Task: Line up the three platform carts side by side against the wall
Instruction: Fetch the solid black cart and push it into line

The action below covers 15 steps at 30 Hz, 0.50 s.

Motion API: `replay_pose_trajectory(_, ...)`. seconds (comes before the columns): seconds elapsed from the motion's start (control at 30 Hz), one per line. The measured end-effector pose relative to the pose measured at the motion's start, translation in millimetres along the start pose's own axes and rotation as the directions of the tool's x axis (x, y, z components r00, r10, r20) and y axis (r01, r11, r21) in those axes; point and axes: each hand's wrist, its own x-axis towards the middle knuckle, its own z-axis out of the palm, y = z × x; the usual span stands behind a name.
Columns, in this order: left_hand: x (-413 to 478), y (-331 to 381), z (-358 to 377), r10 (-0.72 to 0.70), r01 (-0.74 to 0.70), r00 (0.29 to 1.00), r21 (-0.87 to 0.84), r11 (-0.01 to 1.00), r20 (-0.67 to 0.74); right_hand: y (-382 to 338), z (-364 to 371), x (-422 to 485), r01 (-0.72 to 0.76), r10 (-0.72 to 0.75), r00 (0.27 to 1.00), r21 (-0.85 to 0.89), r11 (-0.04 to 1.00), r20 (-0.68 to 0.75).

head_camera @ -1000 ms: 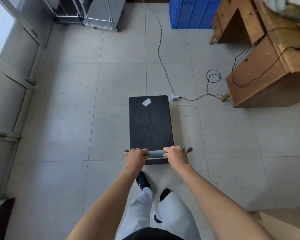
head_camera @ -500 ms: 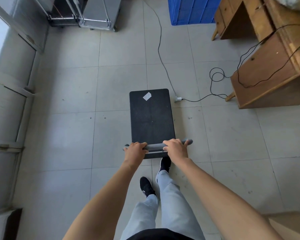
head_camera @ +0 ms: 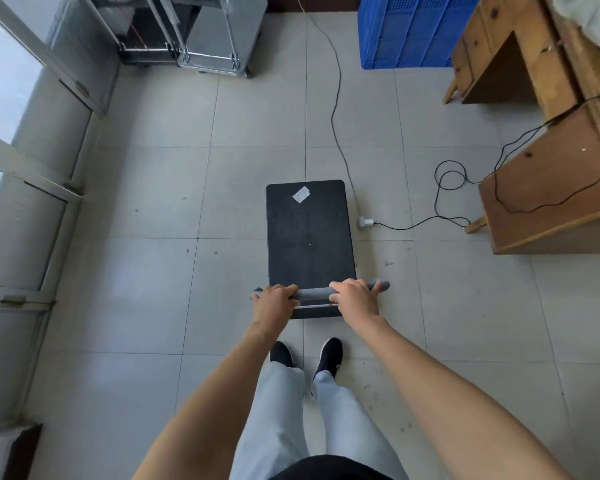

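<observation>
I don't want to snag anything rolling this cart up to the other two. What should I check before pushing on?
1. Both hands on the handle: left hand and right hand wrapped round it, ok.
2. Cart deck free of load: ok.
3. Grey cable beside the cart's right front corner: not ok.
4. Charger close to the right edge: not ok.
5. Floor right of the parked carts free: ok.

A: What surface is seen?
B: A pale grey tiled floor [head_camera: 146,289].

A: What is carried on it?
B: A black rectangular platform cart [head_camera: 309,237], two metal platform carts [head_camera: 219,32], a blue plastic crate [head_camera: 409,32], a wooden desk [head_camera: 548,188] and trailing cables [head_camera: 336,109] are supported.
</observation>
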Motion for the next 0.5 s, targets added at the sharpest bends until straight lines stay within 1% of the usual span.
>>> replay_pose_trajectory(0.13,31,3,-17,-0.017,0.017,1.000,-0.004,1.000,0.006,-3,-13,29,0.007,-0.007,1.000,-0.023,1.000,-0.002)
replay_pose_trajectory(0.23,55,0,-30,-0.015,0.015,1.000,-0.010,1.000,-0.018,-11,-25,52,0.011,-0.011,1.000,-0.018,1.000,-0.021)
replay_pose_trajectory(0.5,126,-18,-76,0.021,-0.021,1.000,-0.008,1.000,-0.003,-43,-55,124,-0.047,0.047,0.999,0.027,0.999,-0.004)
